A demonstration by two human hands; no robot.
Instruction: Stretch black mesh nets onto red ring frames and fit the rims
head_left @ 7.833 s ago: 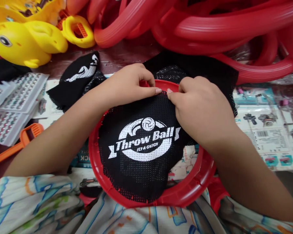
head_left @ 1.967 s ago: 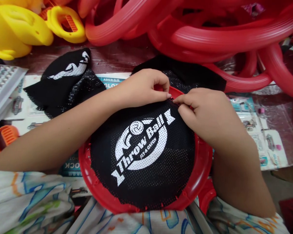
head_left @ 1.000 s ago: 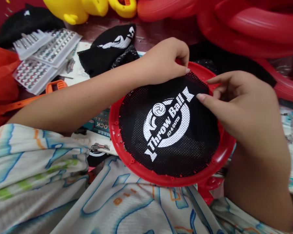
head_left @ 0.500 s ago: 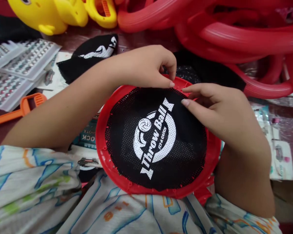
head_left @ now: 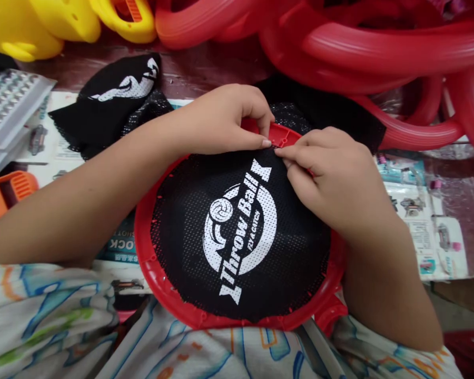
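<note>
A red plastic ring (head_left: 144,247) lies in front of me with a black mesh net (head_left: 181,221) stretched across it; the net bears a white "Throw Ball" print. My left hand (head_left: 221,121) pinches the net's far edge at the top of the ring. My right hand (head_left: 327,173) is closed, its fingertips pinching the same edge right beside the left thumb. Both forearms rest over the ring's sides.
A second folded black net (head_left: 110,105) lies at the back left. Red rings (head_left: 379,47) are piled at the back, yellow plastic parts (head_left: 27,23) at the far left. A tray of small parts (head_left: 8,102) and an orange handle (head_left: 8,192) sit left. Printed cards (head_left: 426,210) cover the table.
The ring and net have turned anticlockwise in my hands, so the print now runs steeply upward. My right hand opened briefly, then closed again on the net's edge beside the left thumb.
</note>
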